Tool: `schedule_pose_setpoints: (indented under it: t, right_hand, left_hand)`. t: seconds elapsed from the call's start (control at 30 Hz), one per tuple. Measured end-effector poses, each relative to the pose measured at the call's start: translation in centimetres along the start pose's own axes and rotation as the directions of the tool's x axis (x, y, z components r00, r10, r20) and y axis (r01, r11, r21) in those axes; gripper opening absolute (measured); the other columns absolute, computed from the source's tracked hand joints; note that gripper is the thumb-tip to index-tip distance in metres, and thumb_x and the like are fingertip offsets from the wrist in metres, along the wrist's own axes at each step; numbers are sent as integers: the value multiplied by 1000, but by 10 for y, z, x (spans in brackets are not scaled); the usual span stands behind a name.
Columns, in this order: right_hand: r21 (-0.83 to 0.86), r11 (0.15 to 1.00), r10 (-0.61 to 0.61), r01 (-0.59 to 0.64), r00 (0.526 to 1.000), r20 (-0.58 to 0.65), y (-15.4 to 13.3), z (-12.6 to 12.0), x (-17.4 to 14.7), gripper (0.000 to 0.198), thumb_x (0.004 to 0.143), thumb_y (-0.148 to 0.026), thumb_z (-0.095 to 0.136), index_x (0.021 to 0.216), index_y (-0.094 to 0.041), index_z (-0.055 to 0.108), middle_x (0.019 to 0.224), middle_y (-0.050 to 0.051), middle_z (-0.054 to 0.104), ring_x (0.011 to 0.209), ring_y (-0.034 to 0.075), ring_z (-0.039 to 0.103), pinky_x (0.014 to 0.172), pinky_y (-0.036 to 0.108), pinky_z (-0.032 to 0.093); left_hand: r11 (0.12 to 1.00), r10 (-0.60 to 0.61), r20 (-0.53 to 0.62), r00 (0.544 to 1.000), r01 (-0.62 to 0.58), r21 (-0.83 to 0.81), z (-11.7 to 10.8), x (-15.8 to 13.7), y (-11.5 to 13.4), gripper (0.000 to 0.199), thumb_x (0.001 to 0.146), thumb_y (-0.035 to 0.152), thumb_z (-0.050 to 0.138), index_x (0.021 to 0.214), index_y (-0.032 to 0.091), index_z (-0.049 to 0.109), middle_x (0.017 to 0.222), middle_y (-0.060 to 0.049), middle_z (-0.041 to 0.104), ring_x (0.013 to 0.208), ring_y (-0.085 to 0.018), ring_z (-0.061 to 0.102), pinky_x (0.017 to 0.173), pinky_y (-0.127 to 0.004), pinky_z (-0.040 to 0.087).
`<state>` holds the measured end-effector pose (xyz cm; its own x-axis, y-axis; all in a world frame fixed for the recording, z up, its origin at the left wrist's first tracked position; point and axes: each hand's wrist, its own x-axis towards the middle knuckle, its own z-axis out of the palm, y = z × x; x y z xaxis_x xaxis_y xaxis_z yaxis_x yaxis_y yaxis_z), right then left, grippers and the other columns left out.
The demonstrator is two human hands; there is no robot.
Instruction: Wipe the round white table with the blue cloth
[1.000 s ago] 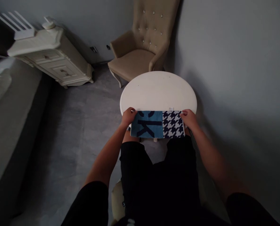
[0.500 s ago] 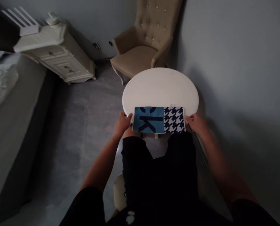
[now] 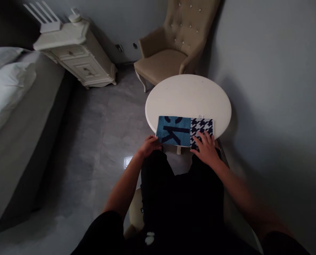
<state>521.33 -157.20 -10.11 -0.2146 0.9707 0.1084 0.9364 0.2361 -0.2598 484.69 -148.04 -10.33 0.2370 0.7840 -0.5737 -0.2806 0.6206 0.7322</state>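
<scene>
A folded towel [image 3: 174, 131] lies at the near edge of the round white table [image 3: 187, 94], its front edge overhanging towards my lap. Its left part is blue with dark letters, and its right part has a dark-and-white houndstooth pattern. My left hand [image 3: 148, 145] pinches the near left corner, thumb on the upper side and fingers partly hidden below. On the houndstooth part, my right hand [image 3: 206, 147] rests palm down with its fingers spread. A small white tag [image 3: 201, 116] sticks out at the towel's far edge.
Behind the table stands a tan tufted armchair [image 3: 163, 65]. A white nightstand [image 3: 75, 56] with a white slatted object [image 3: 45, 17] on top is at the far left, beside a bed [image 3: 41, 88]. A grey wall [image 3: 275, 88] rises on the right.
My right hand has left the towel's right edge and now lies spread on the houndstooth part. My left hand has slid to the near left corner. The view has shifted slightly.
</scene>
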Motion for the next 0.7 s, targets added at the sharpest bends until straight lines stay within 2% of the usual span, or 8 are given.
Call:
schedule_pose_setpoints:
  t: [0.1,0.17,0.27,0.37,0.5,0.6,0.7]
  right_hand:
    - [-18,999,31,-31,1000,0,12,7,-1,67,108,-49,68,169,-24,58,180,19,44,171,52,27,136,82,21]
    - [-32,999,34,-34,999,2,15,9,-3,66,108,-46,67,169,-22,59,180,19,44,172,51,27,138,80,22]
    - [-45,999,28,-28,1000,-5,15,11,-6,66,109,-41,64,171,-21,57,183,18,42,174,50,25,140,77,21]
    - [-51,998,35,-36,999,-20,15,14,-8,66,109,-37,62,173,-23,54,185,16,39,176,49,22,140,77,21]
    - [-66,997,28,-30,999,-32,21,21,-10,71,108,-35,64,176,-23,50,188,15,35,176,48,22,140,77,22]
    - [-78,997,20,-22,1000,-19,24,21,-13,76,107,-30,64,180,-24,43,189,14,31,177,45,22,141,75,22]
    - [-83,996,36,-34,999,12,16,12,-9,79,107,-36,67,181,-21,41,189,16,29,177,49,19,140,79,18]
  left_hand:
    - [1000,-11,80,997,10,13,-5,0,-5,50,77,36,102,105,17,64,102,-10,81,84,-24,82,73,-37,70]
    - [998,-26,74,997,22,58,-6,2,-8,47,79,35,102,104,14,68,101,-12,81,81,-23,82,72,-35,70]
    - [992,-28,-37,999,32,122,-4,6,-11,40,81,32,102,92,13,69,92,-13,81,76,-23,81,72,-35,70]
    - [995,-9,-142,990,24,101,1,8,-14,39,81,25,101,83,15,63,86,-12,80,74,-23,81,74,-37,70]
    - [999,45,-235,971,-38,32,8,5,-19,44,78,18,101,84,18,57,83,-7,78,72,-22,80,75,-38,71]
    - [1000,25,-181,983,-25,3,9,1,-20,43,76,19,101,92,17,62,90,-10,80,73,-22,80,72,-38,71]
    - [999,-45,-75,996,45,-5,8,0,-17,43,80,33,101,101,13,69,96,-15,81,71,-23,80,68,-38,71]
